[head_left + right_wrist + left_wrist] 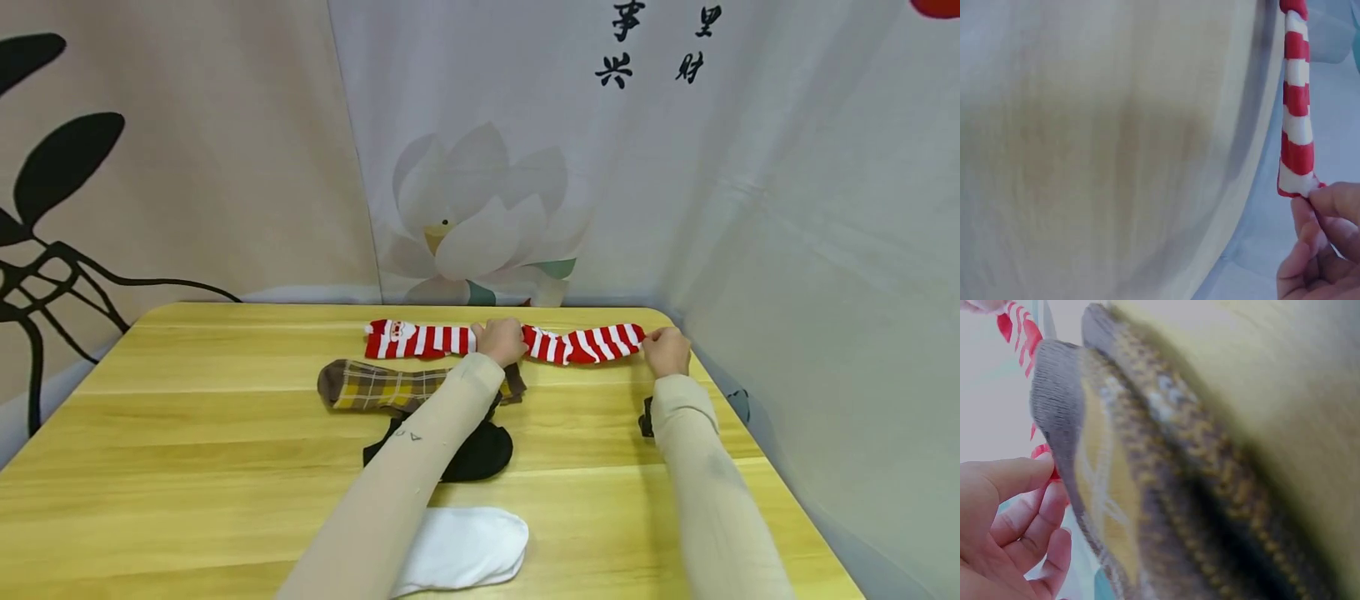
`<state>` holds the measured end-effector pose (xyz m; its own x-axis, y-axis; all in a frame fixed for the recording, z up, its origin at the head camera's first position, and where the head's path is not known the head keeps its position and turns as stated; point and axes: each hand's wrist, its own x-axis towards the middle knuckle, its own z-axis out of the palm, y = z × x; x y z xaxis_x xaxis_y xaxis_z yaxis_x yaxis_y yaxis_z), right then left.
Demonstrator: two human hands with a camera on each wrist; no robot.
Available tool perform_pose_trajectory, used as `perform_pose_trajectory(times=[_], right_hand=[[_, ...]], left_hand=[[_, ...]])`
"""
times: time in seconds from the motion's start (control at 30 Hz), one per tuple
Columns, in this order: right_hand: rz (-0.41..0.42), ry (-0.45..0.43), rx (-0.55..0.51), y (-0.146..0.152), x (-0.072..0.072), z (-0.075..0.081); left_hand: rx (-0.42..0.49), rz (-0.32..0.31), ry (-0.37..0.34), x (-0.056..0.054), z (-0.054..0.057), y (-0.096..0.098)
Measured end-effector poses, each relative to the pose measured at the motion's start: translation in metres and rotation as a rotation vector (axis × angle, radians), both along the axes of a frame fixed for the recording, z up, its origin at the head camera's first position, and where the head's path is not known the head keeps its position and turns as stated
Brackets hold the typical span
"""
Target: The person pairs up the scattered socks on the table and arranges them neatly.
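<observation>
Near the table's far edge, a red-and-white striped sock [585,345] stretches between my two hands. My left hand [501,342] pinches red fabric at its left end; thumb and fingertips meet there in the left wrist view. My right hand [667,351] pinches the other end, with the striped cloth [1297,112] running straight away from the fingertips. Left of my left hand lies a striped length with a Santa face [401,331]; the hand hides where the two stretches meet. A brown-and-yellow plaid sock [390,385] lies just nearer, partly under my left forearm.
Black socks [480,454] lie nearer than the plaid one, crossed by the left forearm. A white sock [472,546] is at the table's near side. A small black object [647,418] shows beside the right wrist. Behind the wooden table [187,467] hangs a printed curtain [262,167].
</observation>
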<state>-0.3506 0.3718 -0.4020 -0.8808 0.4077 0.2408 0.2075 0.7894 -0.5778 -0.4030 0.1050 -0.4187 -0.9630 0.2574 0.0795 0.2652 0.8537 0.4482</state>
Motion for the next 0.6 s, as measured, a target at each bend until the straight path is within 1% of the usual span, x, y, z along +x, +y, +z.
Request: perform_pose_trajectory(times=[0.07,0.23,0.3,0.43,0.6], right_hand=[[-0.008,0.034,0.01,-0.002,0.001,0.003],[-0.015,0.065,-0.009,-0.005,0.002,0.009],[-0.013,0.069,-0.021,-0.005,0.002,0.012],[-0.004,0.107,-0.024,-0.006,0.004,0.02],[0.002,0.145,-0.037,-0.009,0.01,0.03]], left_hand=[[0.006,-0.012,0.014,0.002,0.003,-0.001],[0.018,-0.028,0.041,0.007,0.011,-0.004],[0.026,-0.03,0.042,0.009,0.015,-0.005],[0.041,-0.034,0.048,0.012,0.022,-0.009],[0.057,-0.031,0.061,0.018,0.033,-0.018]])
